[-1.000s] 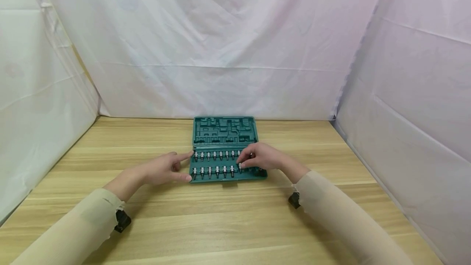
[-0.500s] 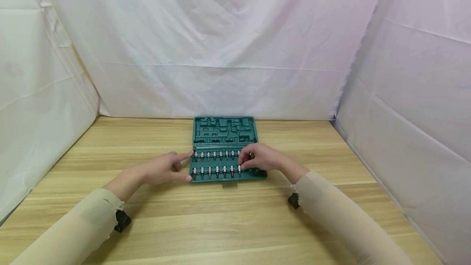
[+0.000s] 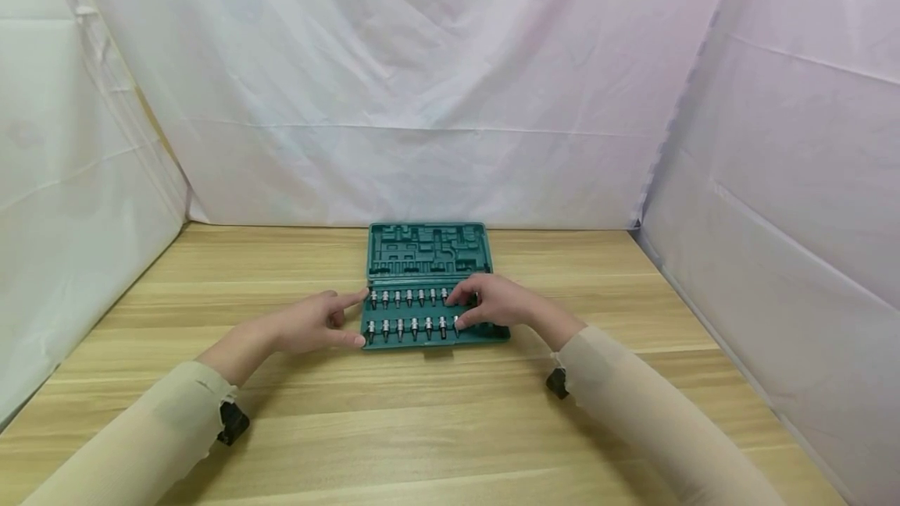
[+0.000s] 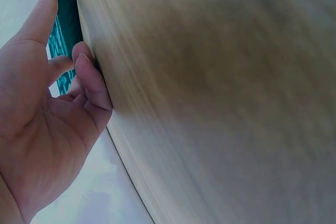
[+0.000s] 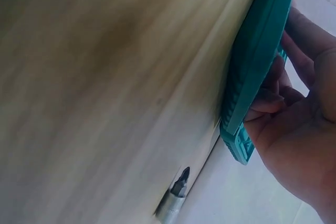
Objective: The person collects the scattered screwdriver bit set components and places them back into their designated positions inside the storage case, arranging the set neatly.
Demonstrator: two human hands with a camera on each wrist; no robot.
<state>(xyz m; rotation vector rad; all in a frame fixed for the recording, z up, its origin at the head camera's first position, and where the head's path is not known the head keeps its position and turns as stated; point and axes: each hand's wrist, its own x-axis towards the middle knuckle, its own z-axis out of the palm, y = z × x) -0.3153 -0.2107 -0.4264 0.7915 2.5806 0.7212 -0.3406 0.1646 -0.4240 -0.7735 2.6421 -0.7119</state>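
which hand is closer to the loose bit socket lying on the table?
Right. The right hand is over the green case's right end, and the loose bit socket shows in its wrist view. The left hand touches the case's left edge.

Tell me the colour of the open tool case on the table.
The case is dark teal green, clearest in the head view.

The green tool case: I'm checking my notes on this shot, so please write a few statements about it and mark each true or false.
1. The green tool case lies open on the wooden table. True.
2. The left hand touches the case's left edge. True.
3. The right hand rests on the table away from the case. False: it is over the case's right part, at the bits.
4. The bits stand in a single row. False: two rows.
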